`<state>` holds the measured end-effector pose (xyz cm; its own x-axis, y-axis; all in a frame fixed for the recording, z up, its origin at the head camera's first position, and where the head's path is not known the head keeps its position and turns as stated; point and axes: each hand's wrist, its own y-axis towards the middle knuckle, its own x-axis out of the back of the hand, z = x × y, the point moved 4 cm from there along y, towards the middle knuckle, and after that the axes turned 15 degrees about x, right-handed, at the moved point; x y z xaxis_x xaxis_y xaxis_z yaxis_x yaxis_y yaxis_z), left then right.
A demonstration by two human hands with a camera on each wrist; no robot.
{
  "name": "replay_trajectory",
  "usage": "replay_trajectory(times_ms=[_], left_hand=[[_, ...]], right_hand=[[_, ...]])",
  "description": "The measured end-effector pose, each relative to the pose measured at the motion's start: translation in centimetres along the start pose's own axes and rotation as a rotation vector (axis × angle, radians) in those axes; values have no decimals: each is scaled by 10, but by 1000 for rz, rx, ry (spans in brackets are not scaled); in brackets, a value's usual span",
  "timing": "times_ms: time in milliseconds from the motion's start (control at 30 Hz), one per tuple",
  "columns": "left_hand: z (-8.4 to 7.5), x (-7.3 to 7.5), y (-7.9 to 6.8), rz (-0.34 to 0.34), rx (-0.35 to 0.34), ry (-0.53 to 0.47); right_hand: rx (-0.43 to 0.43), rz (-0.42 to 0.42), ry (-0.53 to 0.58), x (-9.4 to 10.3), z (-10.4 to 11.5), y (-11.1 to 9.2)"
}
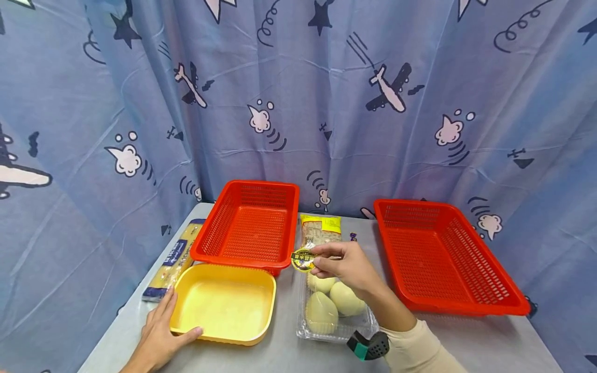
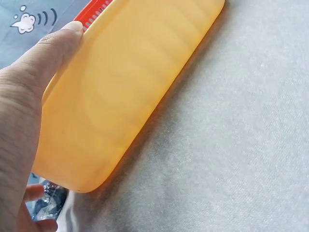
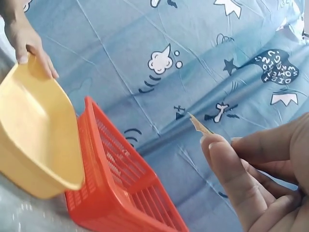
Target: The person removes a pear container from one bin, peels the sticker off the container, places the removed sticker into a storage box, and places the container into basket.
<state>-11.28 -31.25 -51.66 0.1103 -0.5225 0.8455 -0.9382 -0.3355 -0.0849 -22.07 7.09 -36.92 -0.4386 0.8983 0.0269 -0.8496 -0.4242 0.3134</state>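
Pinching thin yellow-black piece [image 1: 303, 260] with right hand [image 1: 346, 265] mid-frame, up-right of yellow tray [image 1: 224, 305] gripped by left hand [image 1: 158, 330] lower left

Left hand [image 2: 31, 92] | thumb on yellow tub [image 2: 120, 92] rim | red basket [image 2: 90, 13] (partly hidden)

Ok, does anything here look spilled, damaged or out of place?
Nothing looks spilled or broken. Mildly odd: a round label, loose rather than stuck to anything, is pinched in the right hand, and a small dark item lies loose beside the bag.
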Motion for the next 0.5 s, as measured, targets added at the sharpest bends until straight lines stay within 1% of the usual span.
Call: replay_trajectory(times_ms=[367, 500], left_hand=[[0, -1, -1, 7, -5, 0], [0, -1, -1, -10, -17, -6]], right_hand=[[19, 39, 32, -33, 2, 17], [32, 49, 38, -44, 3, 22]])
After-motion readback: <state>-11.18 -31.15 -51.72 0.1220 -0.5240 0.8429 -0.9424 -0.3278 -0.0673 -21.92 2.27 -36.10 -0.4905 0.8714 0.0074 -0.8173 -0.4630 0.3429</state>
